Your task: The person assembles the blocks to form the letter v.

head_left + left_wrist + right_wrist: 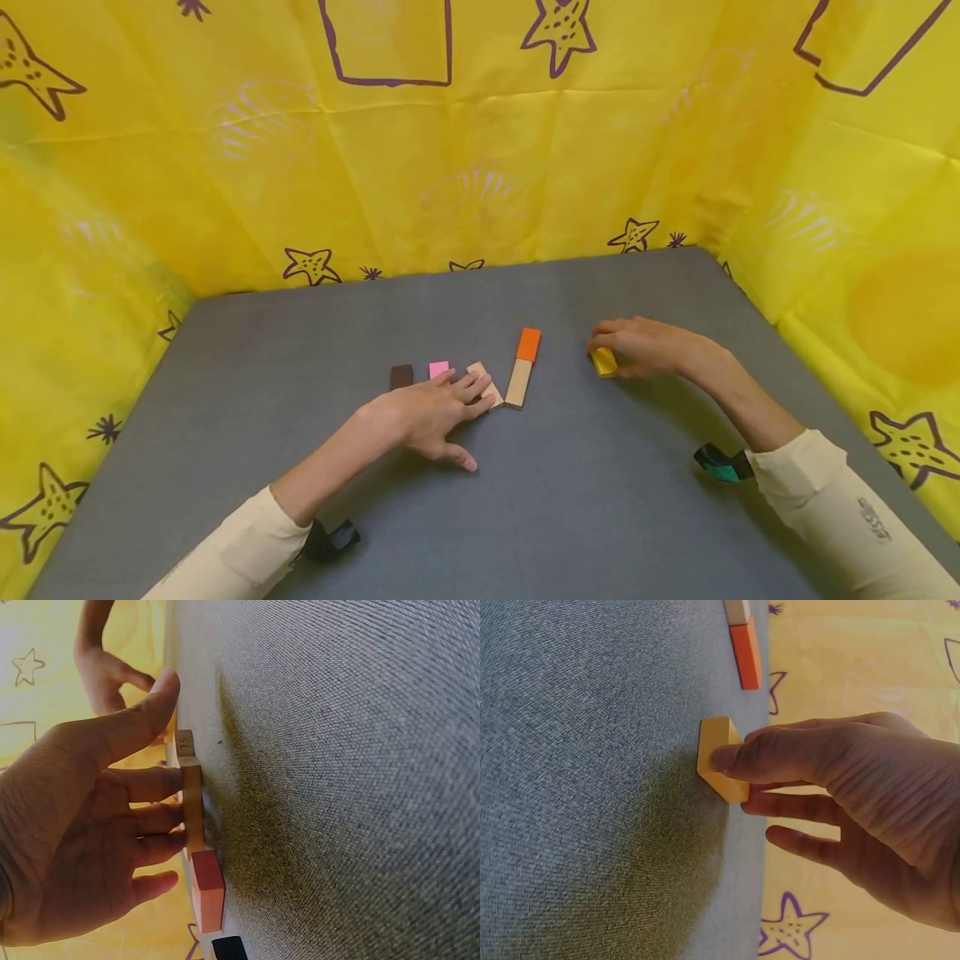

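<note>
My left hand (427, 417) reaches over a plain wooden block (476, 367), its fingertips touching it and its thumb held apart. In the left wrist view the fingers are fairly straight against that wooden block (193, 810). A pink block (438, 367) and a dark brown block (401, 377) lie beside this hand, partly covered by it. Another plain block (518, 383) meets the first at its near end, and an orange block (528, 343) continues it at the far end. Farther right, my right hand (648, 343) pinches a yellow block (712, 742) between thumb and fingers, low over the table.
The grey cloth-covered table (555, 508) spreads around the blocks. Yellow patterned fabric (480, 150) hangs behind it and along both sides. Dark straps or mounts stick out under both wrists, the right one (723, 464) with a green patch.
</note>
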The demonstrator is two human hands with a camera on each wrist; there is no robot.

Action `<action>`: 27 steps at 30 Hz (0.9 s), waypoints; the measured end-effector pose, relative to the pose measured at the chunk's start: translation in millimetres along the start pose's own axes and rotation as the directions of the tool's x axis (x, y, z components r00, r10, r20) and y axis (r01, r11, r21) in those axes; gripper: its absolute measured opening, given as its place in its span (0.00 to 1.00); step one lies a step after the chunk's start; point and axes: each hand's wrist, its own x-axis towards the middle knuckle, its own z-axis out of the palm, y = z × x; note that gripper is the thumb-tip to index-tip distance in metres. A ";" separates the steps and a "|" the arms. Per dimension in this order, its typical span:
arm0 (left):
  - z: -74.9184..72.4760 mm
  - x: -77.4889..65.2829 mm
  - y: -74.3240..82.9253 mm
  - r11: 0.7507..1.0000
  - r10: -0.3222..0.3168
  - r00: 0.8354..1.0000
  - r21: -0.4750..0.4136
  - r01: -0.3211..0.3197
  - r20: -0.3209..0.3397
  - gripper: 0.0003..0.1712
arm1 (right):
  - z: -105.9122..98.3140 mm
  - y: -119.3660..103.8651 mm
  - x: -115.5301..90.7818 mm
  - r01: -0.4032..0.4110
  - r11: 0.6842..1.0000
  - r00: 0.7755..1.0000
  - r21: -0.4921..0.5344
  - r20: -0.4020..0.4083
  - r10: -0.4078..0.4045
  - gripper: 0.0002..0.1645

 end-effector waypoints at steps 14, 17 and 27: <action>-0.7 1.7 0.6 1.000 -0.014 1.000 0.004 0.014 0.012 0.56 | 1.5 2.1 5.8 0.019 1.000 1.000 0.005 -0.004 -0.019 0.23; -0.4 1.1 0.7 1.000 -0.014 1.000 0.002 0.014 0.011 0.56 | 0.8 1.8 6.3 0.016 1.000 1.000 0.010 0.001 -0.016 0.23; -1.9 -1.9 2.2 1.000 -0.024 1.000 -0.007 0.024 0.013 0.56 | -3.3 -1.6 11.5 0.005 1.000 0.999 -0.004 0.033 -0.005 0.23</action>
